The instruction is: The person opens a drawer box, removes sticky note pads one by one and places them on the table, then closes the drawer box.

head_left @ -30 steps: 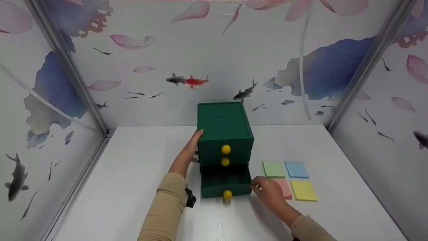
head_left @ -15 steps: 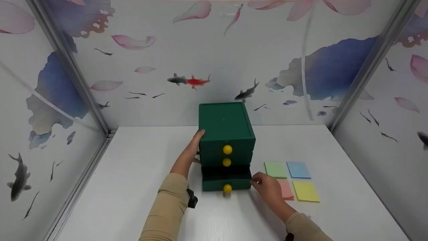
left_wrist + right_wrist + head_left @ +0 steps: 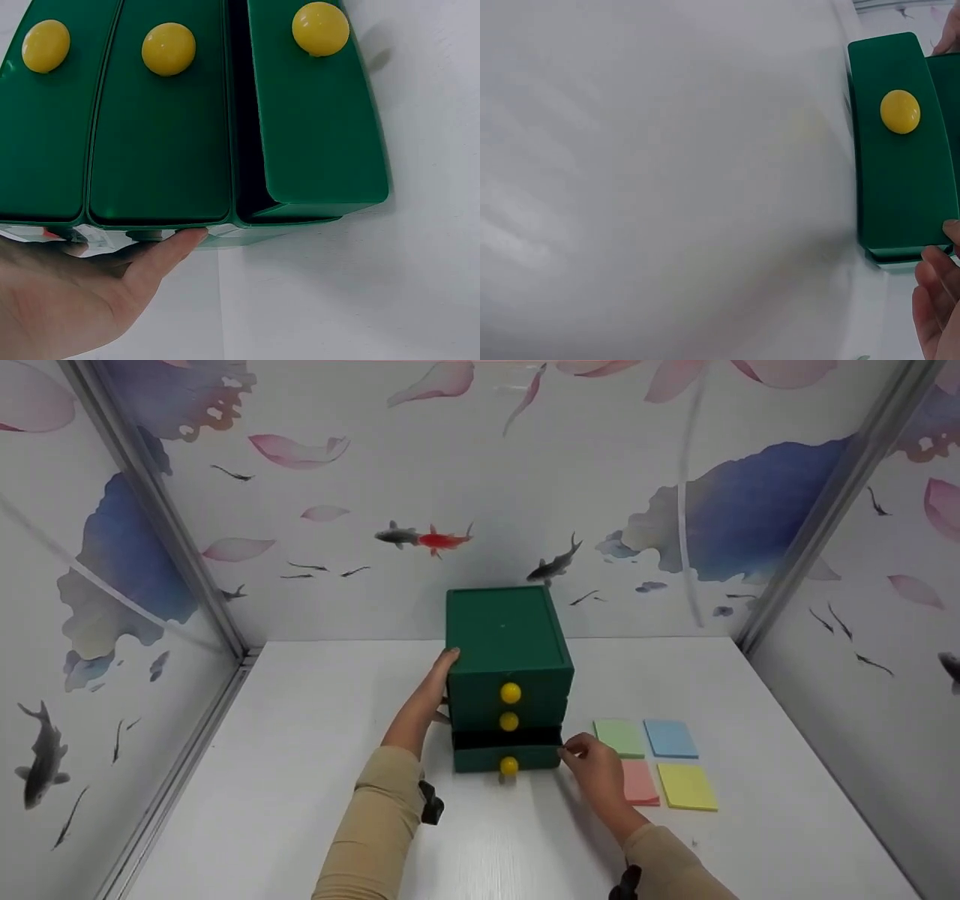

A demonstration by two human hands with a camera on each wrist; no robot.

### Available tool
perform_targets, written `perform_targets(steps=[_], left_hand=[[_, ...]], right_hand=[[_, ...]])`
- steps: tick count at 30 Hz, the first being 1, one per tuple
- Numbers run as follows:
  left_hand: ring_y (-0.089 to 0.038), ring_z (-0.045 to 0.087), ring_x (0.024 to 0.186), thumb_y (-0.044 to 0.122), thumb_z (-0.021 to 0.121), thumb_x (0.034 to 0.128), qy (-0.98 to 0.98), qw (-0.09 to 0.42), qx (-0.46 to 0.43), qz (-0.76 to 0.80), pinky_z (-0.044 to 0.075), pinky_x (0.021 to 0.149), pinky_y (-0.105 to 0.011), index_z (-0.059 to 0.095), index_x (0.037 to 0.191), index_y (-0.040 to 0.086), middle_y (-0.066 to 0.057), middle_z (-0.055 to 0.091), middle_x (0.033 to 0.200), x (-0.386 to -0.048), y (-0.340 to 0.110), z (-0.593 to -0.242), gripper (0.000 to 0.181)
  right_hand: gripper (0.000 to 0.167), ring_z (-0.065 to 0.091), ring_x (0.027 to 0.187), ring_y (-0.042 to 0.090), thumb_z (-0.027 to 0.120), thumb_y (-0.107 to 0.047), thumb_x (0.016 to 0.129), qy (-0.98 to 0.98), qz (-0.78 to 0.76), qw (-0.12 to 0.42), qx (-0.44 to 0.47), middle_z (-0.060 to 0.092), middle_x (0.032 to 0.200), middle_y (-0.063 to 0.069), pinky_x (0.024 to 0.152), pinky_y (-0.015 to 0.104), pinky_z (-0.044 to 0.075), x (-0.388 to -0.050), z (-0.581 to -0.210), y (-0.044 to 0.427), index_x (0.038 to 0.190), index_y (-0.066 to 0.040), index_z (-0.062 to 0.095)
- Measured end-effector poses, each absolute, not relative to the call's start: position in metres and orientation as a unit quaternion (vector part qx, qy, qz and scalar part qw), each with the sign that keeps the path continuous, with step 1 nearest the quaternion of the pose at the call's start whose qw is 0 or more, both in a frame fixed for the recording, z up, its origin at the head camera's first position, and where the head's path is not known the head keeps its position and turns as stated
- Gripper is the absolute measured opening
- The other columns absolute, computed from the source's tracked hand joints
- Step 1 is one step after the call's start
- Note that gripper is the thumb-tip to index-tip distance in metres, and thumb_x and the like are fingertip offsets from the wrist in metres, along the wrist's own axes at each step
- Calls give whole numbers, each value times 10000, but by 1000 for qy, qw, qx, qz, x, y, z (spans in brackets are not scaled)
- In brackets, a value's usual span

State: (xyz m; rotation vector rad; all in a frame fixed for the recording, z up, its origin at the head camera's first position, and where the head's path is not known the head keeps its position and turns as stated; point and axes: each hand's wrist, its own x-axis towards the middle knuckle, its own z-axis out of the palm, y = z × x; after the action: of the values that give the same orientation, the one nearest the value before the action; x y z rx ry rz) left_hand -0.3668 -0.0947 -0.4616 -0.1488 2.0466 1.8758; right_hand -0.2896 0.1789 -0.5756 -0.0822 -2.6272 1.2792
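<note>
A green desktop cabinet [image 3: 506, 628] with stacked drawers and round yellow knobs stands on the table. Its bottom drawer [image 3: 478, 759] is part-way out, with a dark gap above its front panel. Against the cabinet's left side rests my left hand [image 3: 432, 688], fingers extended along the wall and partly hidden behind it. My right hand [image 3: 598, 775] pinches the right front corner of the bottom drawer. In the right wrist view the thumb lies on the drawer front [image 3: 901, 180] and a finger is at its side. The two upper drawers [image 3: 161, 142] are pushed in.
Right of the cabinet lie green [image 3: 618, 738], blue [image 3: 671, 738], pink [image 3: 639, 784] and yellow [image 3: 687, 787] sticky-note pads, the pink one partly behind the right hand. White printed walls [image 3: 337, 495] enclose the white table [image 3: 337, 690] at the back and both sides.
The bottom drawer has slid inward toward the cabinet, with the right hand moving along with it. My left hand keeps its place on the cabinet's side.
</note>
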Motion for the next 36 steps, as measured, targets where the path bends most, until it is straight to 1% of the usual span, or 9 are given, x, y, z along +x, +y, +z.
perform_targets(steps=[2, 4, 9, 11, 16, 25, 32, 36], left_hand=[[-519, 257, 1341, 675, 363, 907, 724, 179, -51, 665, 317, 982, -678, 24, 1584, 293, -174, 63, 1603, -367, -95, -461, 848], [-520, 255, 1341, 680, 363, 906, 724, 178, -47, 665, 315, 982, -680, 24, 1584, 295, -175, 62, 1602, -367, -95, -461, 850], [-520, 269, 1333, 690, 356, 899, 729, 175, -42, 661, 323, 977, -678, 26, 1584, 287, -187, 78, 1597, -367, -95, -462, 861], [-520, 273, 1330, 691, 353, 897, 729, 175, -43, 660, 323, 976, -679, 27, 1585, 286, -191, 82, 1594, -367, -95, -462, 862], [-513, 286, 1323, 684, 353, 901, 728, 177, -46, 661, 323, 976, -679, 29, 1584, 297, -185, 79, 1597, -368, -95, -463, 849], [-516, 282, 1324, 694, 358, 894, 727, 179, -43, 661, 321, 977, -681, 27, 1584, 288, -184, 87, 1596, -370, -95, -466, 866], [-516, 284, 1323, 699, 360, 889, 725, 181, -44, 663, 321, 981, -677, 23, 1584, 294, -197, 98, 1589, -370, -96, -466, 872], [-514, 279, 1324, 703, 356, 889, 720, 186, -49, 666, 317, 983, -678, 13, 1582, 297, -205, 102, 1583, -369, -97, -465, 874]], right_hand=[[55, 558, 759, 184, 722, -138, 890, -891, 438, 113, -31, 659, 848, 8, 655, 313, 480, -291, -575, 178, 873, -99, 686], [74, 566, 758, 184, 721, -146, 892, -889, 441, 118, -29, 658, 850, 11, 651, 315, 485, -293, -575, 177, 877, -85, 681], [76, 575, 776, 192, 714, -139, 900, -886, 448, 117, -33, 652, 864, 18, 679, 321, 498, -297, -574, 174, 902, -75, 674], [45, 576, 784, 194, 713, -118, 898, -887, 445, 118, -36, 651, 871, 19, 694, 320, 503, -300, -575, 173, 906, -94, 675], [47, 576, 796, 201, 720, -111, 892, -890, 436, 127, -38, 653, 876, 22, 704, 330, 502, -303, -573, 171, 901, -106, 675], [48, 565, 801, 210, 704, -112, 907, -894, 430, 117, -56, 650, 904, 34, 708, 347, 495, -308, -569, 167, 926, -96, 663], [56, 548, 743, 204, 721, -128, 894, -916, 374, 139, -40, 672, 877, 17, 672, 351, 471, -311, -570, 165, 907, -109, 670], [67, 558, 736, 196, 719, -144, 900, -925, 349, 142, -34, 681, 881, 21, 686, 359, 489, -312, -568, 164, 929, -104, 674]])
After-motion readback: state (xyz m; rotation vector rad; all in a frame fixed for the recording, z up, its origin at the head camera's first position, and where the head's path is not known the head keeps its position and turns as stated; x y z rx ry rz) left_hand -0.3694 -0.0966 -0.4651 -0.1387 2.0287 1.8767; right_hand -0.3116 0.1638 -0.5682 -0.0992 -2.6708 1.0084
